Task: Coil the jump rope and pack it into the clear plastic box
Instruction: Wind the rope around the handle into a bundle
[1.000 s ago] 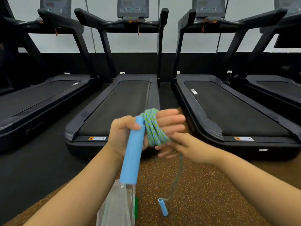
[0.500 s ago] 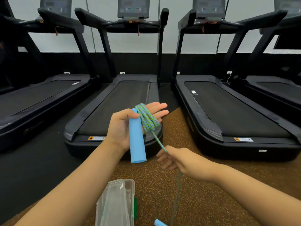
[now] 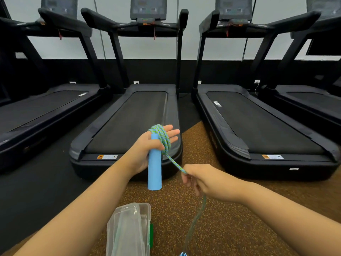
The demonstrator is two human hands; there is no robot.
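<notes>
Above box [image 3: 129,228], rope [image 3: 164,140] round straight left fingers [image 3: 172,133] — right fingers [image 3: 186,180] pinching it

The rope [image 3: 167,145] is braided cloth, the box [image 3: 129,230] glossy clear plastic.

One wide-angle view is taken from the head, forward and down; left hand [image 3: 143,153], right hand [image 3: 204,179] and jump rope [image 3: 163,138] are framed close, treadmills [image 3: 136,119] beyond.

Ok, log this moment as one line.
step: coiling | left hand: holds blue handle, rope looped round fingers | right hand: pinches rope | box: on floor, not yet packed
</notes>
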